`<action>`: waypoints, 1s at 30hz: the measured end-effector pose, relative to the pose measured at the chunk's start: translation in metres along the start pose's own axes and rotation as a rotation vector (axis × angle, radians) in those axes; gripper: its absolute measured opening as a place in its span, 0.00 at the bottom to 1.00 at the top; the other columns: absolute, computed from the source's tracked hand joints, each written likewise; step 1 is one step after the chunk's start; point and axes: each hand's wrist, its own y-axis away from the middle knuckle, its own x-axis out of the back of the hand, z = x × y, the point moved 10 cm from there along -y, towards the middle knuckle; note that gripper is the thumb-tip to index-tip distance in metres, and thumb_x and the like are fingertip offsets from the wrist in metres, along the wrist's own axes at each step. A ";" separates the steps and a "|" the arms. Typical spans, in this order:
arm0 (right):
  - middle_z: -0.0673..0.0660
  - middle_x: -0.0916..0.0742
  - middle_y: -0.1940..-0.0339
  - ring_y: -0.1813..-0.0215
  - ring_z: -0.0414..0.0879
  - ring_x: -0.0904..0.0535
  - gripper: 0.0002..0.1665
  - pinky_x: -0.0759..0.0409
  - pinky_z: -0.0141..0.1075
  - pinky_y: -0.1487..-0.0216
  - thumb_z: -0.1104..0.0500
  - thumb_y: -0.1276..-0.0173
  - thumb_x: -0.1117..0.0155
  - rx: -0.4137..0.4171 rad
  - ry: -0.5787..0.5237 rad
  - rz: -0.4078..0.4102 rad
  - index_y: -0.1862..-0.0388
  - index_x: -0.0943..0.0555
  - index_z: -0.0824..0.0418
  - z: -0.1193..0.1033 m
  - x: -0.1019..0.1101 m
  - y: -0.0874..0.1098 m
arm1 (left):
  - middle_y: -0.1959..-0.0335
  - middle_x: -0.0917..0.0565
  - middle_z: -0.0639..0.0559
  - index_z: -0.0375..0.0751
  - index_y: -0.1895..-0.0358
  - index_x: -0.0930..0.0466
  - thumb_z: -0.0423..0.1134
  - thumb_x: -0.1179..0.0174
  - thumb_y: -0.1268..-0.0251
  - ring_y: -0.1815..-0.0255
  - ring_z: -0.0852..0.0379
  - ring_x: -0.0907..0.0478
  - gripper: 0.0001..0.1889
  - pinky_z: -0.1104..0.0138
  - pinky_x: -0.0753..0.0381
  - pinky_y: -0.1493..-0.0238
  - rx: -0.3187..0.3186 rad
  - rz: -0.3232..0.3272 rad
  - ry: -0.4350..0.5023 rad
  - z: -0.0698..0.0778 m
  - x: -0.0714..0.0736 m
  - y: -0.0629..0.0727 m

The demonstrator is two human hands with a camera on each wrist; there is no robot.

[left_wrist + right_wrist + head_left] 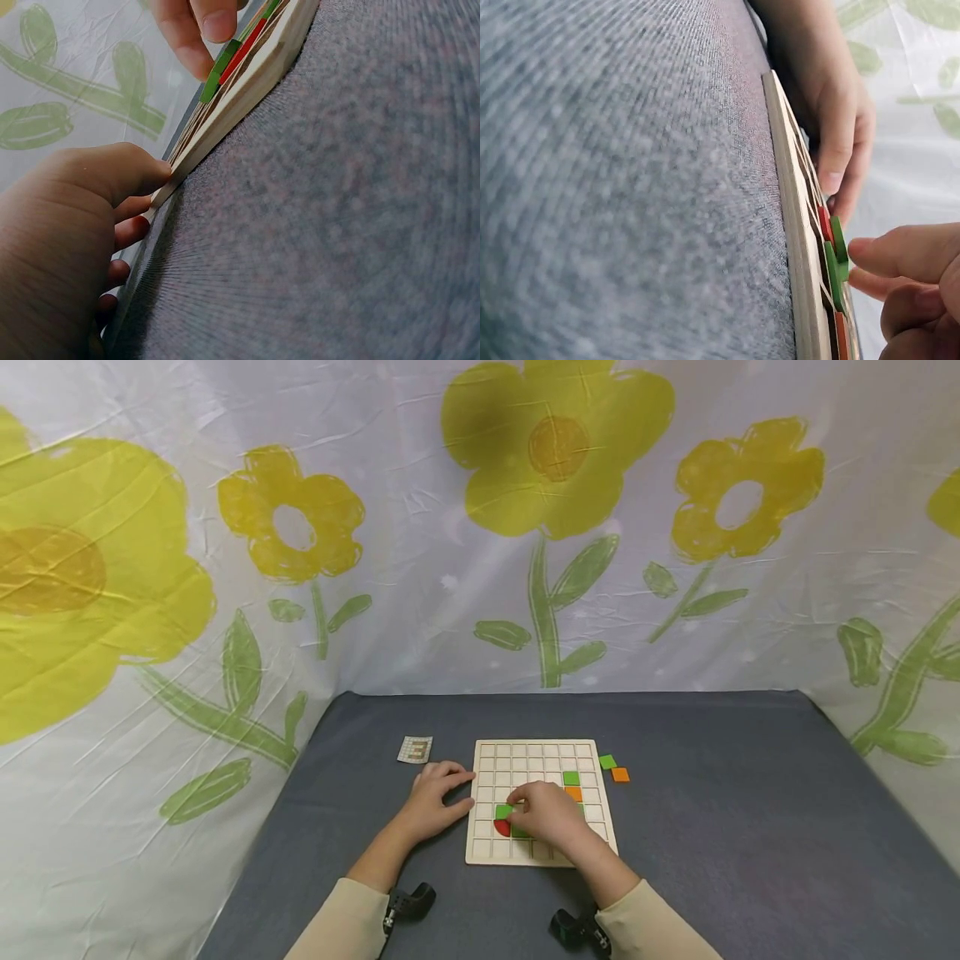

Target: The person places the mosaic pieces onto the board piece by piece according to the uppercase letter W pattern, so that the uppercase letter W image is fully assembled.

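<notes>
My right hand [551,814] pinches a green square tile [503,811] by its edges, low over the wooden grid board [480,852]. In the right wrist view this tile [841,244] overlaps another green tile [833,276] and a red tile [824,223]. The red piece [502,828] has a rounded edge and lies just below the pinched tile in the head view. My left hand [437,797] touches the board's left edge with thumb and fingertip, its fingers loosely spread. From the left wrist, the left hand's thumb [142,172] rests against that edge.
On the board's right side lie a green tile [572,777] and an orange tile [573,793]. Off its right edge are a loose green tile [607,762] and an orange one [620,774]. A small patterned card [415,749] lies behind my left hand on the dark tablecloth [750,827].
</notes>
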 end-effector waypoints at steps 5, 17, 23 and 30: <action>0.44 0.23 0.85 0.83 0.39 0.33 0.04 0.41 0.33 0.82 0.59 0.37 0.28 -0.007 -0.001 0.030 0.64 0.10 0.56 0.000 0.001 0.001 | 0.43 0.21 0.50 0.45 0.38 0.15 0.44 0.31 0.34 0.39 0.46 0.31 0.22 0.45 0.36 0.39 0.001 0.014 0.005 -0.001 0.000 0.000; 0.43 0.18 0.80 0.82 0.38 0.30 0.03 0.36 0.34 0.82 0.60 0.37 0.28 -0.017 0.050 0.089 0.67 0.09 0.52 0.003 0.006 0.000 | 0.43 0.21 0.48 0.44 0.38 0.15 0.44 0.31 0.34 0.39 0.45 0.31 0.22 0.45 0.36 0.39 0.006 0.009 -0.004 0.001 0.001 0.000; 0.46 0.12 0.72 0.81 0.38 0.30 0.04 0.35 0.34 0.83 0.59 0.37 0.28 -0.011 0.085 0.092 0.66 0.08 0.52 0.003 0.004 0.000 | 0.43 0.21 0.48 0.44 0.38 0.15 0.44 0.31 0.34 0.39 0.45 0.31 0.22 0.45 0.36 0.39 0.014 0.004 -0.006 0.000 0.001 0.000; 0.47 0.12 0.70 0.77 0.38 0.26 0.05 0.30 0.36 0.79 0.56 0.35 0.26 -0.010 0.083 0.083 0.61 0.08 0.53 0.003 0.010 0.003 | 0.43 0.21 0.47 0.44 0.38 0.15 0.44 0.31 0.34 0.39 0.44 0.31 0.22 0.45 0.36 0.39 0.006 -0.002 -0.006 0.001 0.000 0.000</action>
